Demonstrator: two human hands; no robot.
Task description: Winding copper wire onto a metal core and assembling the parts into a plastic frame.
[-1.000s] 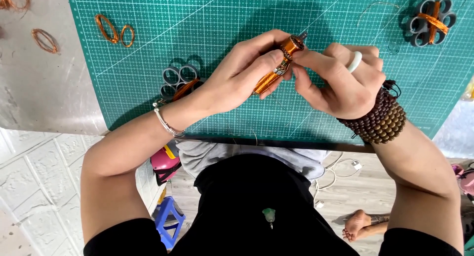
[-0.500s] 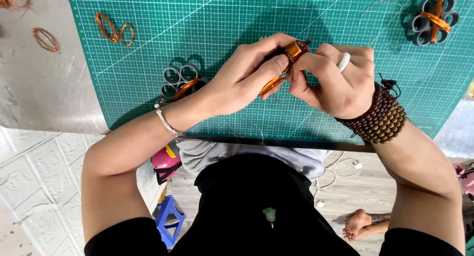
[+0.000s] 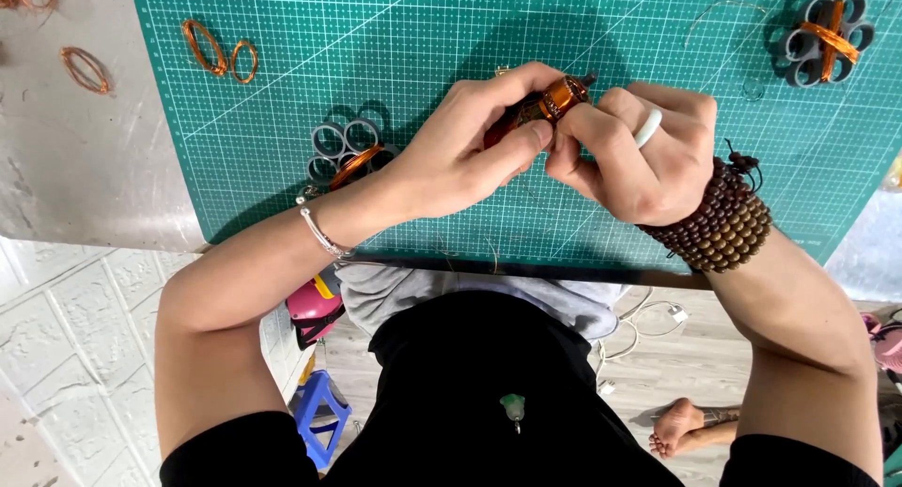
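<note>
- green cutting mat (image 3: 310, 36) with a white grid covers most of the grey table (image 3: 85, 168); its near edge runs just above the person's lap
- black clothing fills the bottom middle of the view; below it lie a wooden floor and a white cable (image 3: 648, 318)
- left hand (image 3: 460, 154) is over the middle of the mat, fingers curled and pinching a copper-wound coil piece (image 3: 545, 104); a thin silver bracelet sits on that wrist
- right hand (image 3: 639, 149) meets it from the other side, thumb and forefinger closed on the same coil piece; it wears a white ring, with brown wooden beads (image 3: 722, 219) wrapped round the wrist
- coil piece is held between both hands, lifted above the mat
- grey ring cluster with copper winding (image 3: 343, 154) lies on the mat, partly under the left forearm; a second one (image 3: 827, 38) lies at the top right corner
- loose copper wire loops (image 3: 218, 53) lie at the upper left
</note>
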